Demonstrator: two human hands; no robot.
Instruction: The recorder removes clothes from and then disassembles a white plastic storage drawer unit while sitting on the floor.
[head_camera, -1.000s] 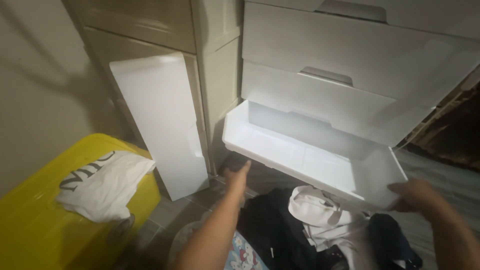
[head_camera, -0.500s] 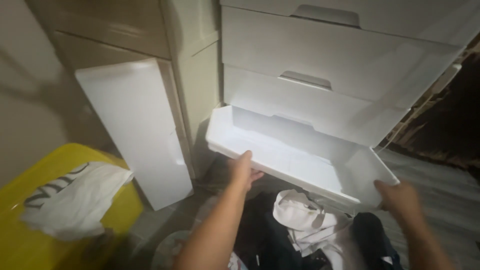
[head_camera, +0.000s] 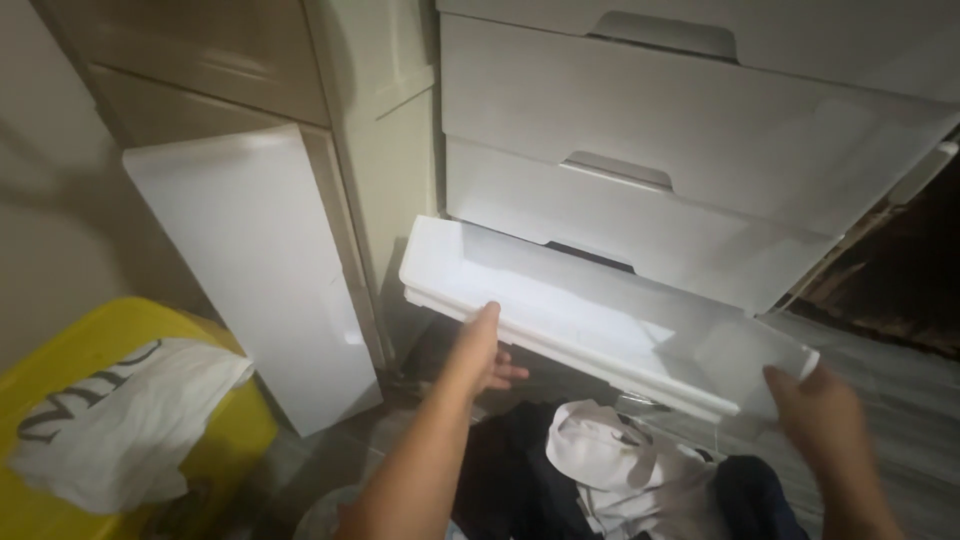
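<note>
Grip on the left side: the left hand reaches under the front rim of the open bottom drawer, thumb against the rim's edge, fingers spread and curled beneath it; whether they press the underside cannot be told. Grip on the right side: the right hand is at the drawer's right front corner, blurred, its fingers loosely spread and apparently touching the corner wall rather than closed round it.

Position of the drawer: lowest of the white plastic drawer unit, pulled well out and slightly tilted, its interior bare and visible. Two shut drawers sit above it.

Handling, as a judgement: the drawer looks thin-walled, translucent plastic, hence light, somewhat flexible and smooth to the touch. Hold is best taken at both ends of the front rim or under the base near the corners, so that it does not twist.

Surroundings: a heap of dark and white clothes lies on the floor just below the drawer. A white panel leans against the wooden cabinet at left; a yellow bin carries a white printed garment.
</note>
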